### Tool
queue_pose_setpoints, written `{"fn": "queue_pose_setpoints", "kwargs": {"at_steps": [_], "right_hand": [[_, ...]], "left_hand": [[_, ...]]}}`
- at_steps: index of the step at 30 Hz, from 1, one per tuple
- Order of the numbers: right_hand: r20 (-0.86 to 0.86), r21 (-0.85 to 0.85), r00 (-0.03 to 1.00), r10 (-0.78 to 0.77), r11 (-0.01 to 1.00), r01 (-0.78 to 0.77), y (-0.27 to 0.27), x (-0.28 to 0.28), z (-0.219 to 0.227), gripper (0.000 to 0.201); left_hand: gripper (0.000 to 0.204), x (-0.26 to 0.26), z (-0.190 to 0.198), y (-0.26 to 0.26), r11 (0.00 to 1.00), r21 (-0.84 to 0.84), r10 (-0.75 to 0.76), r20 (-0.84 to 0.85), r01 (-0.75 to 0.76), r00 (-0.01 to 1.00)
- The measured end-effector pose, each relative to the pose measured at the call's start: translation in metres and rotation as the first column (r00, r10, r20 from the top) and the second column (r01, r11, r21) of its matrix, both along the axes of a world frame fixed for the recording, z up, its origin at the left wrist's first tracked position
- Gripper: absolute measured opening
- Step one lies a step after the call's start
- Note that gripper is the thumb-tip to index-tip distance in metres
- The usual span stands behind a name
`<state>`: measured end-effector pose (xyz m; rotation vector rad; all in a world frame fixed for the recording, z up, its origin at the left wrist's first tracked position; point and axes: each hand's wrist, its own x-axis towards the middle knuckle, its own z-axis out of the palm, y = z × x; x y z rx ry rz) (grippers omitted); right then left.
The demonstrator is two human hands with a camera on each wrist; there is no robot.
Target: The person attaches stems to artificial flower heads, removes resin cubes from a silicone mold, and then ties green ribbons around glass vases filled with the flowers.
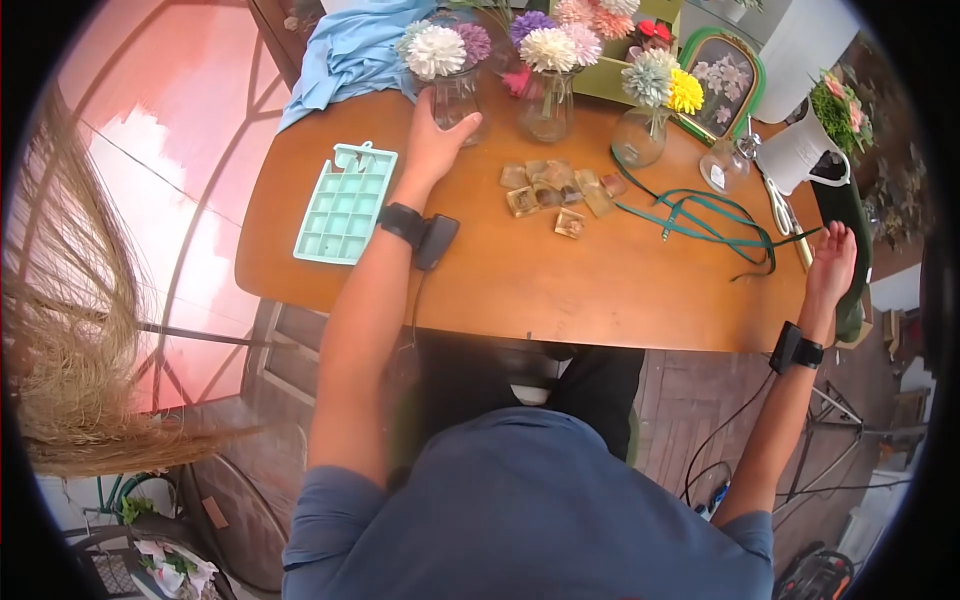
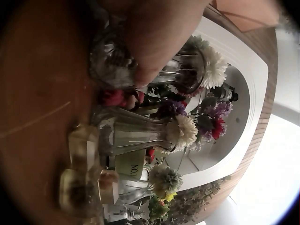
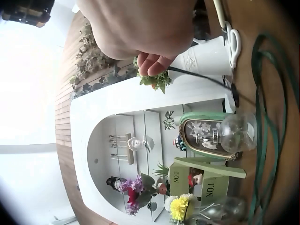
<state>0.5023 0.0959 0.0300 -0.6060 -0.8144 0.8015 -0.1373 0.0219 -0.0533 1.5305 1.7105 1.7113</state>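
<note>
My left hand (image 1: 436, 146) grips a clear glass vase (image 1: 460, 97) at the table's back left, thumb along its near side. White and purple pompom flowers (image 1: 437, 52) stand in that vase. In the left wrist view the hand covers much of the vase's body. Over the table's right edge, my right hand (image 1: 830, 268) holds one end of a dark green ribbon (image 1: 715, 222). From its curled fingers (image 3: 157, 65) the ribbon slants down to the table, where the rest lies in loose loops.
Several amber blocks (image 1: 570, 222) lie mid-table. A mint-green ice tray (image 1: 345, 206) and blue cloth (image 1: 350, 55) are at the left. Two more flower vases, a small glass bottle (image 1: 722, 168), a green oval frame (image 1: 718, 82) and a white pitcher (image 1: 795, 158) line the back and right; scissors (image 1: 780, 208) lie near the pitcher.
</note>
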Motion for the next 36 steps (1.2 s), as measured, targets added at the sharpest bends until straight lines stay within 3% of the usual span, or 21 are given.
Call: {"fn": "queue_pose_setpoints", "kwargs": {"at_steps": [1,2,4,5,7,9,12,15,19,21,23,26,30,33,34,36], "right_hand": [[0.306,-0.014,0.952,-0.032,0.999,0.038,-0.006,-0.016,0.0,0.015],[0.583,-0.018,0.811,-0.053,0.997,0.079,-0.01,-0.03,-0.002,0.016],[0.765,-0.246,0.612,0.201,0.969,-0.011,-0.022,-0.072,-0.003,0.018],[0.664,-0.463,0.598,0.448,0.875,-0.141,-0.028,-0.095,-0.003,0.021],[0.82,-0.522,0.163,0.548,0.834,-0.177,-0.024,-0.126,-0.028,0.034],[0.963,-0.255,-0.114,0.245,0.963,-0.088,-0.048,-0.181,-0.017,0.044],[0.961,-0.276,-0.086,0.264,0.943,-0.186,-0.058,-0.217,-0.019,0.047],[0.974,-0.193,-0.164,0.156,0.95,-0.246,-0.048,-0.22,-0.031,0.032],[0.941,-0.302,-0.215,0.261,0.935,-0.187,-0.029,-0.2,-0.04,0.019],[0.938,-0.312,-0.202,0.282,0.941,-0.131,-0.029,-0.192,-0.035,0.014],[0.941,-0.223,-0.277,0.195,0.972,-0.072,-0.023,-0.181,-0.036,0.014],[0.911,-0.152,-0.377,0.169,0.986,0.075,-0.013,-0.171,-0.035,0.019],[0.945,-0.043,-0.318,0.08,0.992,0.121,-0.039,-0.211,-0.015,0.033],[0.98,-0.102,-0.184,0.076,0.986,-0.135,-0.046,-0.236,-0.024,0.039],[0.97,-0.108,-0.231,0.074,0.985,-0.138,-0.044,-0.238,-0.028,0.036],[0.95,-0.202,-0.265,0.168,0.973,-0.108,-0.026,-0.236,-0.041,0.033]], "left_hand": [[0.093,-0.001,-0.003,0.002,1.0,-0.008,0.022,-0.015,-0.022,1.0],[0.094,-0.002,-0.005,0.004,1.0,-0.007,0.014,-0.015,-0.014,1.0],[0.094,-0.005,-0.009,0.007,1.0,-0.006,0.004,-0.017,-0.004,1.0],[0.094,-0.005,-0.008,0.006,1.0,-0.004,0.008,-0.019,-0.009,1.0],[0.094,-0.002,-0.006,0.004,1.0,0.001,0.018,-0.027,-0.018,0.999],[0.093,0.001,-0.005,0.002,0.999,0.021,0.029,-0.048,-0.028,0.998],[0.09,-0.001,-0.004,-0.002,0.998,0.028,0.051,-0.111,-0.048,0.992],[0.082,0.001,0.003,-0.017,0.988,-0.023,0.143,-0.227,-0.152,0.963],[0.058,0.021,0.041,-0.063,0.948,-0.1,0.215,-0.497,-0.302,0.841],[0.048,0.043,0.067,-0.082,0.991,-0.038,0.093,-0.474,-0.126,0.875],[0.042,0.07,0.081,-0.088,0.995,-0.056,-0.102,-0.492,0.086,0.865],[0.043,0.115,0.075,-0.073,0.921,-0.102,-0.349,-0.645,0.375,0.68],[0.044,0.158,0.039,-0.038,0.881,-0.204,-0.426,-0.735,0.428,0.527],[0.044,0.169,0.025,-0.023,0.872,-0.305,-0.452,-0.802,0.382,0.391],[0.044,0.17,0.02,-0.02,0.874,-0.337,-0.455,-0.821,0.35,0.344],[0.042,0.164,0.021,-0.022,0.872,-0.345,-0.462,-0.813,0.347,0.353]]}}
